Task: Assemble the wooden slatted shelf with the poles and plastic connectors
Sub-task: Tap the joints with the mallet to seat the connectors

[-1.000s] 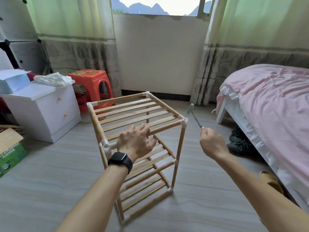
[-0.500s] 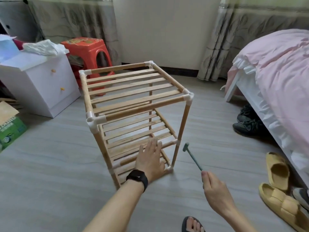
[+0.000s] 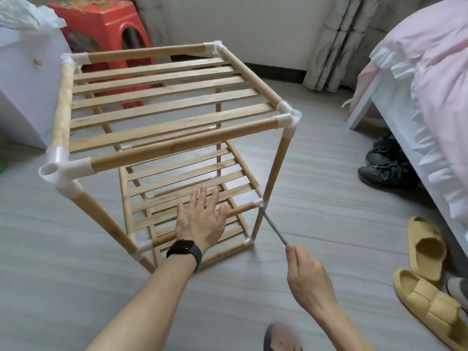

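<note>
On the grey floor (image 3: 76, 287) before me stands the three-tier wooden slatted shelf (image 3: 162, 115). My left hand (image 3: 200, 219) lies flat, fingers (image 3: 202, 196) spread, on its middle tier. My right hand (image 3: 307, 277) pinches a slim green hammer (image 3: 274, 230), slanting up-left, head meeting the white plastic connector (image 3: 258, 201) nearest it.

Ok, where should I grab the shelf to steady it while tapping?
Take the near-left upright pole midway between its top connector and middle connector, coming from the near side. It is round, bare and open all around, so fingers can wrap it.
</note>
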Motion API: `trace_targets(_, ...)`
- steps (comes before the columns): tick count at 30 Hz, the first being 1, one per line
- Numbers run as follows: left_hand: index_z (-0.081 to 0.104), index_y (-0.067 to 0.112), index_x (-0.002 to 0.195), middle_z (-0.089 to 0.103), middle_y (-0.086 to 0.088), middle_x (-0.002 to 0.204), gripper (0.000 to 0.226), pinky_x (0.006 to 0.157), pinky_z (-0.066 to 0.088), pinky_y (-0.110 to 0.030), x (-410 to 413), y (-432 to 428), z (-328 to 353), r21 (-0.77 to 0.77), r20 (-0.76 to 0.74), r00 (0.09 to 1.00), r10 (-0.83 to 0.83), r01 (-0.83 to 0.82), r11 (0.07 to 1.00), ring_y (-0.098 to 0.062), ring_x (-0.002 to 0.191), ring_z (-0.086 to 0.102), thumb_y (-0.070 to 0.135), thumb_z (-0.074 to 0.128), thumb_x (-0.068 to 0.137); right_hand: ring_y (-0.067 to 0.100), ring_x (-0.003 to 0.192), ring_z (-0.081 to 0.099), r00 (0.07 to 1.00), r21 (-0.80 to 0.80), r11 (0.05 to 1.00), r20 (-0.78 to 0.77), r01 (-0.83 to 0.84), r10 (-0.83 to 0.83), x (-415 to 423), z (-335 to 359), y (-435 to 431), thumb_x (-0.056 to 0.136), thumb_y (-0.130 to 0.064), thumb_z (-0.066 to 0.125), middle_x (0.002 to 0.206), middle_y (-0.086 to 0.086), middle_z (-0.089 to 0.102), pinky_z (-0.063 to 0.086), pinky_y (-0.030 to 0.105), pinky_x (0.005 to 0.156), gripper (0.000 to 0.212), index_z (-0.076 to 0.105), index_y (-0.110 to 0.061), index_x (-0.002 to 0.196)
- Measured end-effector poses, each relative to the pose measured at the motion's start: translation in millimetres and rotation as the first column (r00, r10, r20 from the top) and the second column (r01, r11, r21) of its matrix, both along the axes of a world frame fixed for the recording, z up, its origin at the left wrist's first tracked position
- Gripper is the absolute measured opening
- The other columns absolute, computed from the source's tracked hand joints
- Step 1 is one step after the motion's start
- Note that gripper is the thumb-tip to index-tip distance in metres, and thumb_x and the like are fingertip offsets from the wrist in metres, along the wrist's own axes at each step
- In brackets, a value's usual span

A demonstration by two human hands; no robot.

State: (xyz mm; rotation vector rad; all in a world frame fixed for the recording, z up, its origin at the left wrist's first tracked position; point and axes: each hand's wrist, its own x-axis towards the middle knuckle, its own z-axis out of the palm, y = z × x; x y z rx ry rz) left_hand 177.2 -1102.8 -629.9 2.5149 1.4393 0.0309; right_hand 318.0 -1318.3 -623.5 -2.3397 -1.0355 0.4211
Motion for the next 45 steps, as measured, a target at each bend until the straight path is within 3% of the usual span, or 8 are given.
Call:
trace_targets(15, 0.005, 0.038, 0.160, -0.006, 0.004, 0.169, 0.061, 0.124, -0.001, -0.052, 0, 0, 1, -0.026, 0.009, 1.000, 0.011, -0.011, 1.000, -0.017, 0.155, -0.004, 0.056, 0.011, 0.102, 0.027, 0.058, 0.046, 0.995, -0.095, 0.993, 0.065, -0.068, 0.075, 2, 9, 20, 0.105, -0.046, 0.023, 0.064, 0.000, 0.056, 0.037, 0.042, 0.056, 0.033, 0.044, -0.023, 0.093)
trace_targets(21, 0.006, 0.038, 0.160, -0.006, 0.004, 0.169, 0.061, 0.124, -0.002, -0.051, 1, 1, 0, -0.023, 0.013, 1.000, 0.017, -0.017, 1.000, -0.016, 0.155, -0.004, 0.055, 0.013, 0.102, 0.015, 0.039, 0.039, 0.994, 0.397, 0.914, 0.100, -0.087, 0.051, -5, 29, 26, 0.106, -0.041, 0.025, 0.048, -0.007, 0.039, 0.028, 0.022, 0.036, 0.030, 0.038, -0.030, 0.081)
trace_targets(25, 0.005, 0.038, 0.160, -0.007, 0.005, 0.168, 0.060, 0.124, -0.003, -0.051, 0, 0, -1, -0.024, 0.009, 1.000, 0.024, -0.023, 0.999, -0.016, 0.155, -0.005, 0.055, 0.012, 0.102, 0.022, 0.051, 0.050, 0.983, -0.076, 0.989, 0.130, -0.123, 0.132, 2, 13, 30, 0.107, -0.036, 0.021, 0.059, -0.003, 0.050, 0.037, 0.039, 0.049, 0.028, 0.043, -0.023, 0.095)
trace_targets(30, 0.004, 0.038, 0.160, -0.007, 0.004, 0.168, 0.061, 0.124, -0.003, -0.052, 1, 2, 2, -0.023, 0.001, 1.000, 0.014, -0.014, 1.000, -0.016, 0.155, -0.005, 0.055, 0.012, 0.102, 0.015, 0.036, 0.040, 0.995, 0.332, 0.941, 0.089, -0.062, 0.034, -6, 25, 31, 0.107, -0.037, 0.023, 0.049, -0.007, 0.040, 0.029, 0.024, 0.035, 0.030, 0.038, -0.027, 0.084)
trace_targets(34, 0.004, 0.038, 0.160, -0.007, 0.004, 0.168, 0.060, 0.124, -0.002, -0.052, -1, 0, 2, -0.024, -0.007, 1.000, 0.013, -0.013, 1.000, -0.016, 0.155, -0.005, 0.054, 0.012, 0.102, 0.019, 0.043, 0.039, 0.986, -0.048, 0.997, 0.154, -0.055, 0.062, -5, 13, 29, 0.102, -0.039, 0.013, 0.054, -0.003, 0.047, 0.031, 0.034, 0.045, 0.035, 0.043, -0.021, 0.096)
trace_targets(38, 0.006, 0.038, 0.160, -0.006, 0.005, 0.168, 0.060, 0.124, -0.003, -0.052, 0, 2, 0, -0.016, 0.007, 1.000, 0.015, -0.015, 1.000, -0.016, 0.155, -0.004, 0.054, 0.012, 0.102, 0.014, 0.034, 0.037, 0.992, 0.285, 0.956, 0.124, -0.065, 0.030, -10, 21, 25, 0.107, -0.039, 0.024, 0.046, -0.007, 0.040, 0.026, 0.027, 0.033, 0.030, 0.039, -0.021, 0.090)
trace_targets(41, 0.008, 0.038, 0.160, -0.005, 0.005, 0.169, 0.060, 0.124, -0.002, -0.052, -1, 3, 1, -0.014, 0.014, 1.000, 0.012, -0.012, 1.000, -0.016, 0.155, -0.004, 0.054, 0.013, 0.102, 0.014, 0.045, 0.042, 0.980, -0.100, 0.990, 0.164, -0.096, 0.111, -8, 18, 23, 0.106, -0.041, 0.016, 0.057, -0.006, 0.048, 0.031, 0.034, 0.044, 0.033, 0.040, -0.023, 0.094)
trace_targets(45, 0.015, 0.037, 0.159, -0.001, 0.005, 0.169, 0.060, 0.123, 0.000, -0.051, -2, 5, 1, 0.012, 0.020, 1.000, 0.006, -0.007, 1.000, -0.016, 0.155, 0.000, 0.054, 0.016, 0.102, 0.015, 0.034, 0.039, 0.996, 0.150, 0.989, 0.093, -0.017, 0.003, -10, 18, 18, 0.105, -0.042, 0.019, 0.046, -0.005, 0.042, 0.027, 0.026, 0.036, 0.030, 0.039, -0.028, 0.088)
